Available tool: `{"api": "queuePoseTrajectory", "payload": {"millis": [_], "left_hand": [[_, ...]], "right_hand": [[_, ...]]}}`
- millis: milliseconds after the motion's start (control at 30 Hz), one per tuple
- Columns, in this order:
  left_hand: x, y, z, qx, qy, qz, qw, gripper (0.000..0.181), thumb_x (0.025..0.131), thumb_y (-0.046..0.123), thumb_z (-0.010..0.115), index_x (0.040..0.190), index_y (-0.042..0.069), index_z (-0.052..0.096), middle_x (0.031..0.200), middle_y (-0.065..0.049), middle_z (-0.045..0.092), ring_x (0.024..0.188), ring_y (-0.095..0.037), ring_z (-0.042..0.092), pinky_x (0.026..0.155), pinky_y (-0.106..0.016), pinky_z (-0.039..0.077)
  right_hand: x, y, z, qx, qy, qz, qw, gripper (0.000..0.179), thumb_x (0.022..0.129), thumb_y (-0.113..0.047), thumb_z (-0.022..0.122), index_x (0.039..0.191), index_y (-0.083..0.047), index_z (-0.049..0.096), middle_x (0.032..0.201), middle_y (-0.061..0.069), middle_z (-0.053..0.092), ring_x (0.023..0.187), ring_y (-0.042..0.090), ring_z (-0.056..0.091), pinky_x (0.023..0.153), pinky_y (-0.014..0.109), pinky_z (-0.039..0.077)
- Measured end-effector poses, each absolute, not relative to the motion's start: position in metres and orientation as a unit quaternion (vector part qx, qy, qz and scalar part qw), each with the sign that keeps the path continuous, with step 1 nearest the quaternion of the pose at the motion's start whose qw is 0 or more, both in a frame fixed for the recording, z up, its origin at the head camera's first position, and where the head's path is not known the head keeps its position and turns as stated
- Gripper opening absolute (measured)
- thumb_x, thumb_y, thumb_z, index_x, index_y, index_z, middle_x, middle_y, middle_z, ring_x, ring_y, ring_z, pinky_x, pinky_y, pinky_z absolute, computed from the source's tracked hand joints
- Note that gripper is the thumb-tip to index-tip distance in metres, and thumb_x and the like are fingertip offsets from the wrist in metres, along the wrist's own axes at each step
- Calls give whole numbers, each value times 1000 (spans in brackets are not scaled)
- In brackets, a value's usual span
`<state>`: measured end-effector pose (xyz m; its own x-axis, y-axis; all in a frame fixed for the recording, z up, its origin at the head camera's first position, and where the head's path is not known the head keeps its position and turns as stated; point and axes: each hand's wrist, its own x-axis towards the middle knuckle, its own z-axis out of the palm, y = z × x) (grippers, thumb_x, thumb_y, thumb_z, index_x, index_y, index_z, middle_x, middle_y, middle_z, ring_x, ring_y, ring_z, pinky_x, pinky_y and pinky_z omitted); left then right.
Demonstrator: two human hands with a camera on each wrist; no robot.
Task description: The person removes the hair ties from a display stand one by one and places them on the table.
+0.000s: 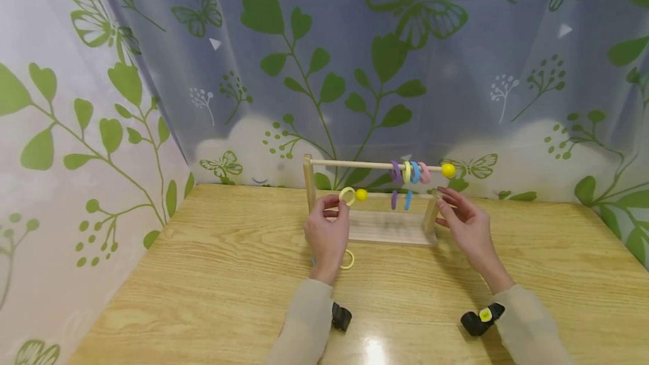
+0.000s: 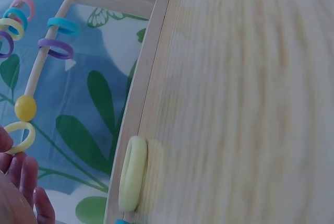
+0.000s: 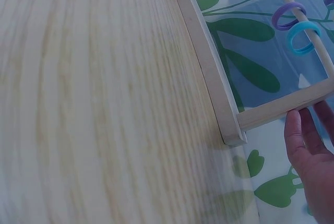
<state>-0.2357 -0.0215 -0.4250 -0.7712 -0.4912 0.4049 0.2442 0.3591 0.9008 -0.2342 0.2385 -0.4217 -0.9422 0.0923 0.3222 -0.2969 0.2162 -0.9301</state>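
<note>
My left hand (image 1: 327, 232) pinches a pale yellow ring (image 1: 341, 197) between thumb and fingers. The ring is beside the yellow ball (image 1: 361, 195) that ends the lower rod of a wooden rack (image 2: 109, 2). On that rod hang a purple ring (image 1: 394, 200) and a blue ring (image 1: 408, 200). My right hand (image 1: 469, 230) touches the outer side of the rack's right post (image 3: 284, 104) with its fingertips. The upper rod (image 1: 350, 164) carries a purple, a yellow, a blue and a pink ring (image 1: 425, 173), with a yellow ball at its tip.
Another yellow ring (image 2: 133, 174) lies on the wooden table (image 1: 228, 297) in front of the rack, near my left wrist. A sliver of a blue thing (image 1: 314, 262) shows beside it, mostly hidden. A leaf-patterned curtain (image 1: 314, 72) hangs behind the table.
</note>
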Motion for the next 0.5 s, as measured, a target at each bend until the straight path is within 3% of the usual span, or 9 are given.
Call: {"api": "queuePoseTrajectory", "payload": {"millis": [500], "left_hand": [[-230,-30,-424,60,-761,-564,314,10,91,20,74,98,15,77,84,1,76,70,-13,69,64,-26,54]], "right_hand": [[-234,238,-421,69,-762,623,161,46,103,-18,61,144,2,55,113,-25,65,99,-9,67,76,18,60]]}}
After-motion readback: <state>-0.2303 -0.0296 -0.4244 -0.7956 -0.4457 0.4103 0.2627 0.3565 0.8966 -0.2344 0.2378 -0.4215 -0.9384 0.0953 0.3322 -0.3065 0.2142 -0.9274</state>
